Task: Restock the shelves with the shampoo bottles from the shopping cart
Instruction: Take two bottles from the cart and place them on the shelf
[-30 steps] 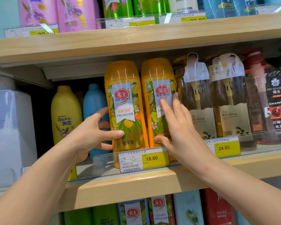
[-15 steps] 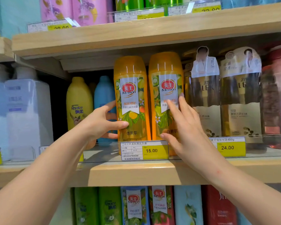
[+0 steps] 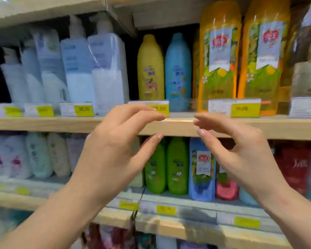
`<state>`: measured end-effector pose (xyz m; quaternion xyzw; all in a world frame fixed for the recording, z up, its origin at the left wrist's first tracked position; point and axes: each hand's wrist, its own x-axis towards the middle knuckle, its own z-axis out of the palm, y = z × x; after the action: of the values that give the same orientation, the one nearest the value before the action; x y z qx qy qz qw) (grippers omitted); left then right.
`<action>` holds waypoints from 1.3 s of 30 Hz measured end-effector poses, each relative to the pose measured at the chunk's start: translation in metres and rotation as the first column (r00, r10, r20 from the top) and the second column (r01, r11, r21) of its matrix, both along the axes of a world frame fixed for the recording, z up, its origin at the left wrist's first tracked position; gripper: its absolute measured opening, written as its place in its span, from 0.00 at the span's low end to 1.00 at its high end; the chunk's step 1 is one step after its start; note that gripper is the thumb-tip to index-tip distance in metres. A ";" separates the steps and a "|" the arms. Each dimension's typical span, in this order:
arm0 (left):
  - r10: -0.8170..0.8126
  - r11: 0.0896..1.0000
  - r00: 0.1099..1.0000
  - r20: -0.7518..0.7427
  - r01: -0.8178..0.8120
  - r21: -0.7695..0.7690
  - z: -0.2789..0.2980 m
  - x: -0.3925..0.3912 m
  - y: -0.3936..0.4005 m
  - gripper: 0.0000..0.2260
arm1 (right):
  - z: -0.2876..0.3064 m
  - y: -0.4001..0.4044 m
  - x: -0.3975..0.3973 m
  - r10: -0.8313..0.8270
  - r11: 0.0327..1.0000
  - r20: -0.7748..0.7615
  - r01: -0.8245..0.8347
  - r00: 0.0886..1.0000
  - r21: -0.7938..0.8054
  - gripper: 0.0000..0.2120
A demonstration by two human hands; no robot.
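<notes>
With both orange shampoo bottles [image 3: 220,56] standing upright on shelf [image 3: 276,127], upper right of frame, left hand [image 3: 115,151] and right hand [image 3: 241,151] hover mid-frame before shelf edge, fingers loosely curved, grasping nothing; placement looks finished, labels facing front for shoppers.

Most of the print is blurred by motion. One yellow price tag [image 3: 84,109] on the shelf rail [image 3: 43,123], at about 9 o'clock, seems to read "15.00". The two orange bottles [image 3: 219,56] at 1 o'clock carry a red oval logo, but its letters cannot be read.
</notes>
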<state>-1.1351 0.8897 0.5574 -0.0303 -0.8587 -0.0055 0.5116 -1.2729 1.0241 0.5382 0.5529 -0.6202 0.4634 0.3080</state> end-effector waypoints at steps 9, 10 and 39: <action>0.120 0.787 0.905 0.409 -0.337 0.516 -0.167 0.211 -0.107 0.12 | -0.153 -0.120 0.164 0.126 0.867 0.404 -0.299 0.906 0.400 0.09; 0.130 0.723 0.894 0.429 -0.381 0.576 -0.185 0.235 -0.116 0.10 | -0.171 -0.135 0.183 0.125 0.838 0.460 -0.342 0.879 0.426 0.09; 0.483 -0.570 0.460 0.745 -0.481 0.667 -0.372 0.572 -0.317 0.08 | -0.374 -0.536 0.477 0.061 -0.089 0.828 -0.824 0.557 0.560 0.09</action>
<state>-0.5635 0.5724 0.1850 0.7992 -0.4097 -0.3528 0.2627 -0.7962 0.4882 0.1647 0.6210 -0.5630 0.1599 -0.5214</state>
